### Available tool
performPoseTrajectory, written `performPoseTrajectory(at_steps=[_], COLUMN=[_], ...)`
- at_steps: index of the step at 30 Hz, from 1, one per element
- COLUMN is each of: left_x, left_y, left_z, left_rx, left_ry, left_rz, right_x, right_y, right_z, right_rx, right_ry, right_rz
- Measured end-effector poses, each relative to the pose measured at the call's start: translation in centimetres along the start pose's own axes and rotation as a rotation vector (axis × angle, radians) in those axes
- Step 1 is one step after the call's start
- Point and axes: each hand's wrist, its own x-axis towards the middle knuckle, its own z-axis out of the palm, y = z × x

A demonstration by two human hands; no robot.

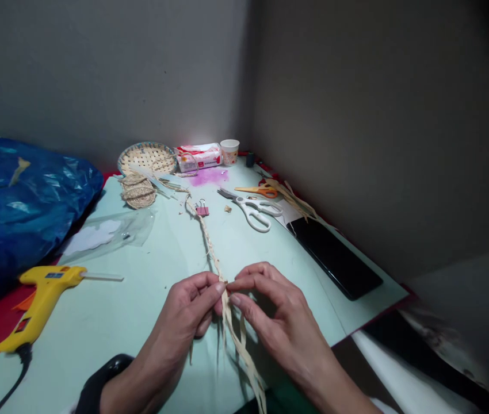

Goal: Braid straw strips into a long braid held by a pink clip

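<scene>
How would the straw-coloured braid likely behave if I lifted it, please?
The straw-coloured braid would probably flex, since it bends near the pink binder clip. It looks light, being slim. Its loose strands trail unbraided and might tangle.

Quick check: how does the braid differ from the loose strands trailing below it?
The braid is plaited into one narrow cord, whereas the loose strands are unplaited and ribbon-like. The braid stretches away across the table beyond the hands; the loose strands trail back toward the person. Both are pale straw-coloured.
</scene>
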Motion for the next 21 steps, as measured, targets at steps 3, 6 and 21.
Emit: performPoseTrajectory(at_steps=[3, 6, 21], left_x=[0.0, 0.2, 0.0], left_y=[0.0, 0.0, 0.5], left_z=[0.0, -0.3, -1.0], left_rx=[0.070, 0.109, 0.478], left_ry=[0.016, -0.055, -0.041], left_rz=[0.020, 0.052, 0.132], right_x=[1.2, 2.3, 3.5], right_y=[0.3, 0.8, 1.3], right_z=[-0.2, -0.5, -0.3], right_rx=[0.034, 0.163, 0.112], right_ry=[-0.131, -0.376, -0.360], right_rz=[0.081, 0.168, 0.216])
